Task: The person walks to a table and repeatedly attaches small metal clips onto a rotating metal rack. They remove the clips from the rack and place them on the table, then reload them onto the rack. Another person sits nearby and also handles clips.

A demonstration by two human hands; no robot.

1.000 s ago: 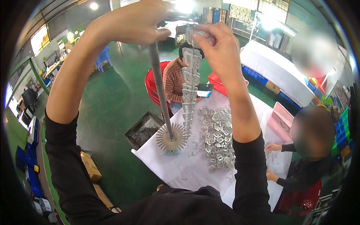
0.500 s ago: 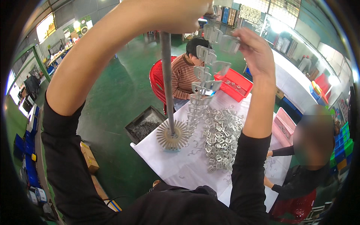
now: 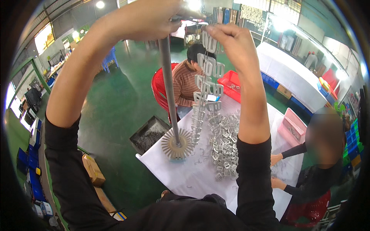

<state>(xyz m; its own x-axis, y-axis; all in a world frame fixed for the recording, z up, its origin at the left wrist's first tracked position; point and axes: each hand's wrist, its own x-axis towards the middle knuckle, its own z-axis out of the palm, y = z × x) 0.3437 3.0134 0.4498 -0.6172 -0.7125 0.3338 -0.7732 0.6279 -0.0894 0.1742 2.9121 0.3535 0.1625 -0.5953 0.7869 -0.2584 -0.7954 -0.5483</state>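
My left hand [image 3: 160, 19] is raised at the top, its fingers curled beside the upper end of a grey pole [image 3: 168, 81]. What those fingers grip is hidden; a dark bar-like piece shows beside them. My right hand [image 3: 233, 38] pinches a flat metal buckle [image 3: 209, 41] at the top of a hanging string of buckles [image 3: 208, 86]. The string drops in two rows toward the table. At the pole's foot is a round disc with radial slots [image 3: 177, 145]. A large pile of metal buckles [image 3: 224, 148] lies right of it.
A white-covered table [image 3: 185, 177] carries a red basket [image 3: 230, 86] and a pink basket [image 3: 291, 127]. One person [image 3: 184, 82] sits across; another person's hands [image 3: 276, 183] work at the right. A dark tray [image 3: 148, 134] of small metal bits stands left of the table.
My right hand has moved left and up to the top of the hanging string, close to my left hand. My left hand has shifted left, and the string's upper part has swung left.
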